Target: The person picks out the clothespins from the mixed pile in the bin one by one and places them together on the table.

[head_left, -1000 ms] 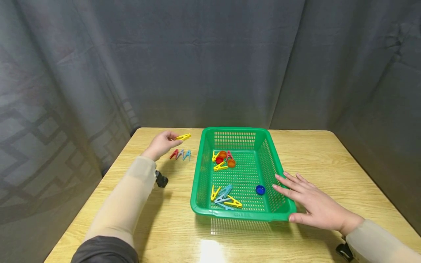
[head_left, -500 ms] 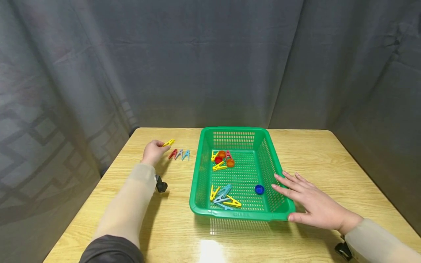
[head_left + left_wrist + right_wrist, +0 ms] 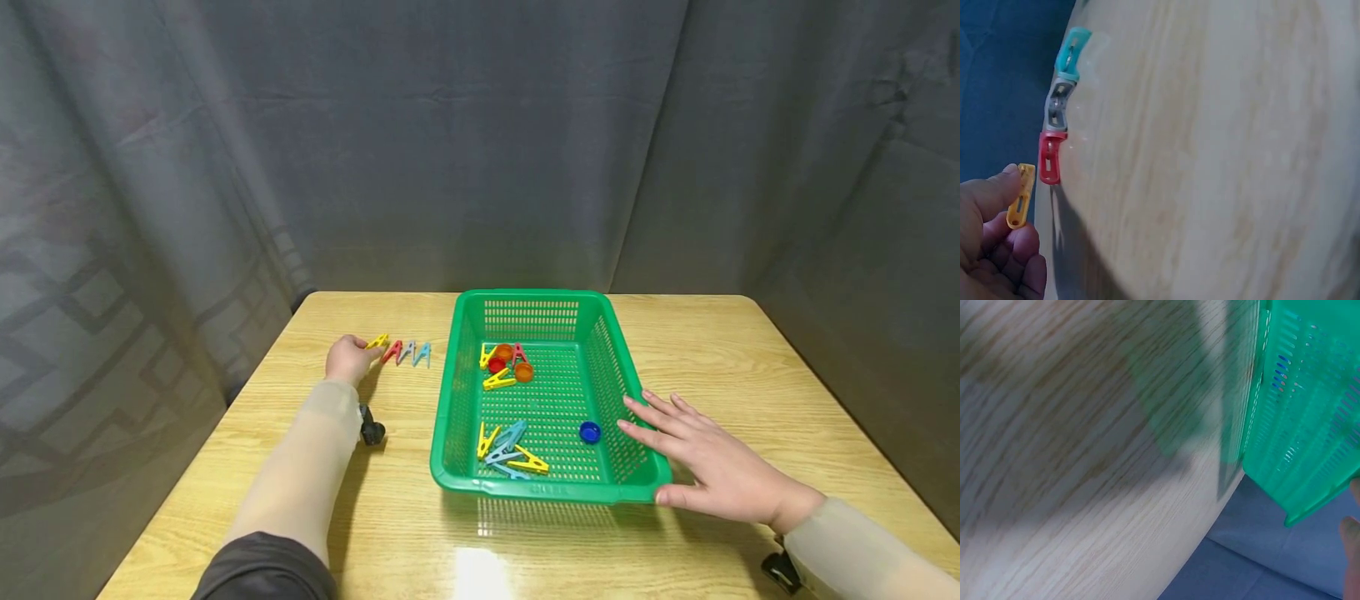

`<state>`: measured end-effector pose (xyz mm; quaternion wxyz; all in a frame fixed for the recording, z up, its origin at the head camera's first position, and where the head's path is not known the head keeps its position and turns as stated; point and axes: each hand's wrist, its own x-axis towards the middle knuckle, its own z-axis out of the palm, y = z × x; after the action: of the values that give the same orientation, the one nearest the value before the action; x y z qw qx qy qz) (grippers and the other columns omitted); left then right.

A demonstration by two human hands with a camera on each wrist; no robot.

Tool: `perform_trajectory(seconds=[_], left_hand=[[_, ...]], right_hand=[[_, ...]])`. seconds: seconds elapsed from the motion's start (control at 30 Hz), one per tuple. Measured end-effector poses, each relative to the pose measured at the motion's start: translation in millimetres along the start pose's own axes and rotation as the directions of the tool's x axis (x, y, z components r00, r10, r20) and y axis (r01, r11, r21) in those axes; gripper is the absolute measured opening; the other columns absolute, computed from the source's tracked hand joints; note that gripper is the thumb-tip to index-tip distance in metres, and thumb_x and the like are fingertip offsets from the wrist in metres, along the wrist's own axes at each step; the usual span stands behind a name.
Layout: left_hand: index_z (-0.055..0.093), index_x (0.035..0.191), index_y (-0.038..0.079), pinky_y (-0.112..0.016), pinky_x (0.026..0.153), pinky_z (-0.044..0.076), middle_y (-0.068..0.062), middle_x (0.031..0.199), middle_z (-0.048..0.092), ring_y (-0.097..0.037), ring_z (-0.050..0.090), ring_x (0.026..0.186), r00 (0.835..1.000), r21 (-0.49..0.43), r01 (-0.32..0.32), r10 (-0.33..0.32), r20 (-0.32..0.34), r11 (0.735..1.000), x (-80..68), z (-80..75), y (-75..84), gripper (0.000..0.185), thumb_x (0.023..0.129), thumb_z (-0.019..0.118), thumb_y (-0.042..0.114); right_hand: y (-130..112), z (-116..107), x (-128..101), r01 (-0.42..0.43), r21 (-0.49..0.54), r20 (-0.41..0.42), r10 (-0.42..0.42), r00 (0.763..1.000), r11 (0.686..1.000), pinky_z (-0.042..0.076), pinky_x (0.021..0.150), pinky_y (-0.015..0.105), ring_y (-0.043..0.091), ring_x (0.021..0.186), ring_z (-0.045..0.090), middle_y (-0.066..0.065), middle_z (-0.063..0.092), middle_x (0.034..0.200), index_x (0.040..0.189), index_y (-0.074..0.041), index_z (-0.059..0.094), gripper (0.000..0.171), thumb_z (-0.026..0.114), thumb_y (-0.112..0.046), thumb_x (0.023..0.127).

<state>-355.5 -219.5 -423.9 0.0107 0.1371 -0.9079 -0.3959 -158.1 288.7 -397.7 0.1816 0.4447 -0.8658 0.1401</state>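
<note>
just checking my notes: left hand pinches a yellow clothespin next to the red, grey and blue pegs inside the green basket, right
Not quite. The left hand pinches the yellow clothespin beside the red, grey and blue pegs, but these stand on the table, outside the green basket, as the head view shows.

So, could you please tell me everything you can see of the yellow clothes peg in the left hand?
The yellow clothes peg is small, of glossy plastic, with a slot along its flat arm. The left hand pinches it between thumb and fingertips, at the left end of a row on the table: red peg, grey peg, blue peg. It sits beside the red one; whether they touch is unclear.
</note>
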Motion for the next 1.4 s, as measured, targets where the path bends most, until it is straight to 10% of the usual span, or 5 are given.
perform_trajectory(seconds=[1.4], left_hand=[[0.052,0.12,-0.002,-0.049,0.091,0.043,-0.021,0.12,0.055,-0.037,0.051,0.109,0.995,0.012,0.058,-0.059,0.075,0.998,1.3,5.5,-7.9,0.053,0.095,0.058,0.045]], right_hand=[[0.3,1.7,-0.7,-0.006,-0.001,-0.002,0.006,1.0,1.0,0.001,0.116,0.032,0.037,0.14,0.027,0.018,0.036,0.15,0.144,-0.01,0.045,0.076,0.055,-0.061,0.088]])
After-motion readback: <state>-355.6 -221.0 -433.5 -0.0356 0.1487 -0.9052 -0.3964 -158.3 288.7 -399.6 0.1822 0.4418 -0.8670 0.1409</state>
